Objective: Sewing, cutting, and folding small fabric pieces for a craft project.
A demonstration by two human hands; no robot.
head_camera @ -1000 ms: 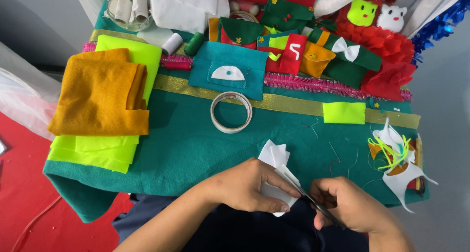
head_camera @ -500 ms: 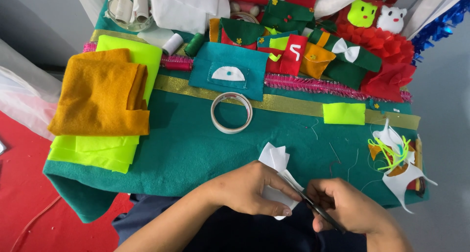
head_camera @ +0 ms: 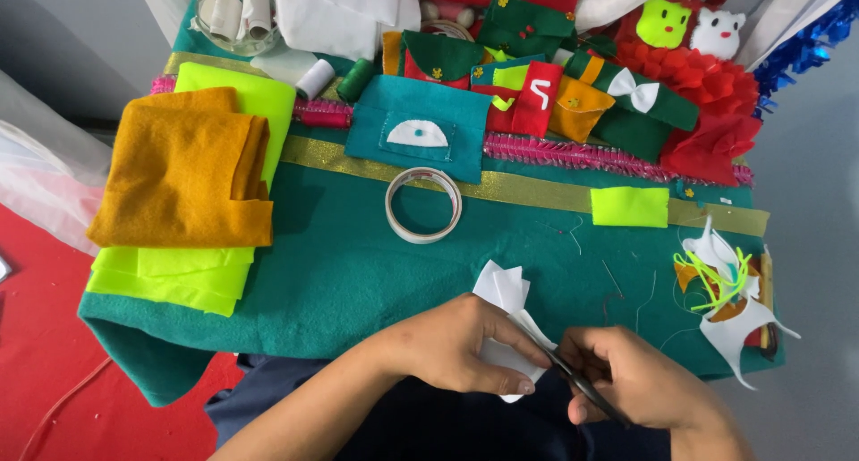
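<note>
Near edge of counter: you are working at the front rim of the counter (head_camera: 295,291), which is lying under a sheet of teal-green felt.
Left hand: your left hand (head_camera: 461,345) is curling around a folded piece of white felt (head_camera: 504,291), pinching it between thumb and fingers so its points are sticking up past your knuckles.
Right hand: your right hand (head_camera: 640,376) is closing around the handles of a pair of dark metal scissors (head_camera: 559,362), whose blades are reaching into the white felt just beside your left thumb.
White felt: it is sitting low on the teal sheet, near the front edge, between your two hands.
Behind your hands: a ring-shaped roll of clear tape (head_camera: 423,205) is lying flat further up the sheet, well apart from the white felt.
Left side: a folded mustard-orange felt cloth (head_camera: 183,170) is resting on a stack of neon-yellow felt (head_camera: 170,273).
Right side: white felt offcuts tangled with neon-yellow strips (head_camera: 729,286) are lying near the right edge.
Far side: a small neon-yellow felt rectangle (head_camera: 629,207) is lying on a gold ribbon band (head_camera: 537,188).
</note>
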